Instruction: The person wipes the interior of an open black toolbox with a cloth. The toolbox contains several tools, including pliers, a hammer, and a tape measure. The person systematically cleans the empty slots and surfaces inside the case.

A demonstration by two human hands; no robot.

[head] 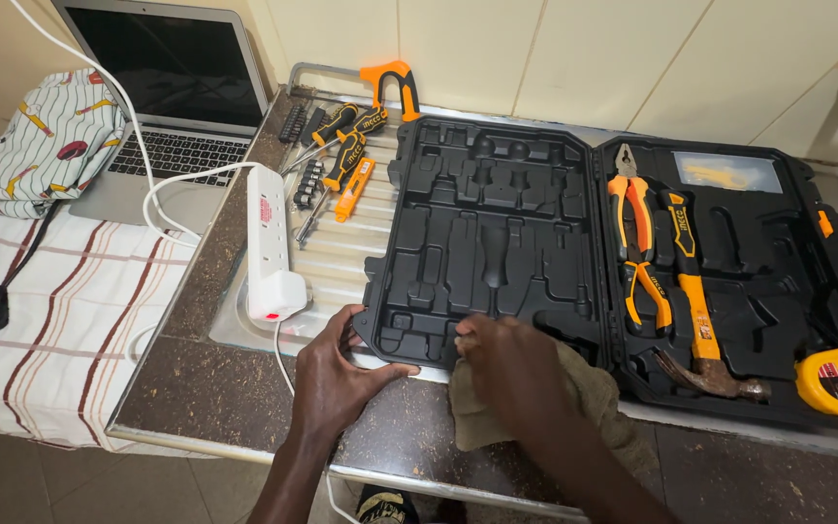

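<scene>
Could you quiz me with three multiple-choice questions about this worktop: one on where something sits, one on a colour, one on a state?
1. Where is the tape measure?
A. In the open tool case's right corner
B. On the laptop
C. Under the cloth

2. What colour are the pliers' handles?
A. Blue
B. Orange and black
C. Green

3. What is the right hand doing?
A. Pressing a cloth against the tool case
B. Gripping the hammer
C. Resting on the keyboard

Answers:
1 A, it lies at the case's lower right.
2 B, orange with black.
3 A, the brownish cloth lies under it; the left hand steadies the case's edge.
</scene>
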